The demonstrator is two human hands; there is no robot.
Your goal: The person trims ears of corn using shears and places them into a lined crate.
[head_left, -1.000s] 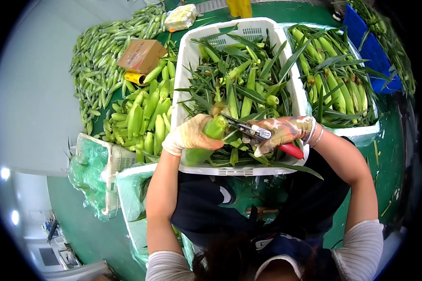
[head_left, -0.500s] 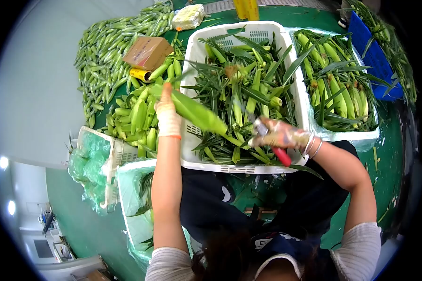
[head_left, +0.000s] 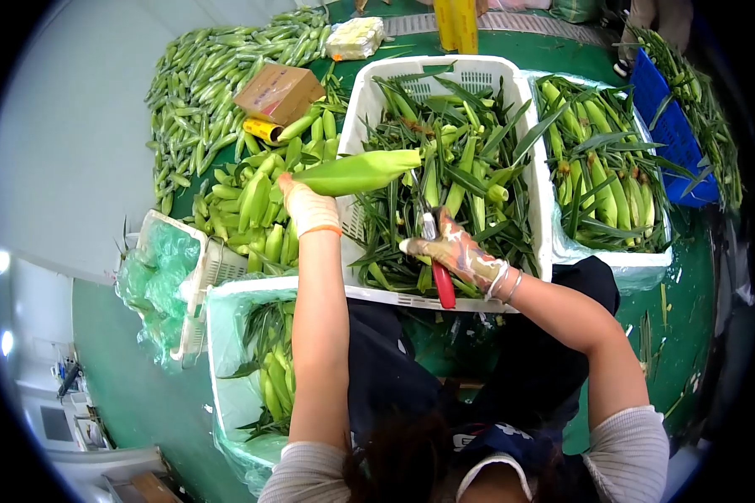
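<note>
My left hand [head_left: 309, 206], in a pale glove, is closed round one end of a green corn ear [head_left: 356, 173]. The ear lies nearly level, over the left wall of a white crate [head_left: 542, 201] filled with corn leaves and husks. My right hand [head_left: 457, 251], in a stained glove, holds pruning shears [head_left: 443, 283] with a red handle. Their blades point up toward the free end of the ear, close below it. Whether the blades touch the ear is hard to tell. A heap of green corn ears [head_left: 256, 201] lies left of the crate.
Wrapped corn ears [head_left: 201, 92] are piled at the far left, near a cardboard box [head_left: 279, 93]. A lined crate of corn [head_left: 600, 184] and a blue crate [head_left: 669, 126] stand right. Another lined crate [head_left: 231, 360] is at lower left. A person's legs [head_left: 646, 29] show at top right.
The ear has swung from upright in front of me to nearly level at the left, its trimmed-looking end now to the right. My right hand has moved left, and the shears have turned upward.
</note>
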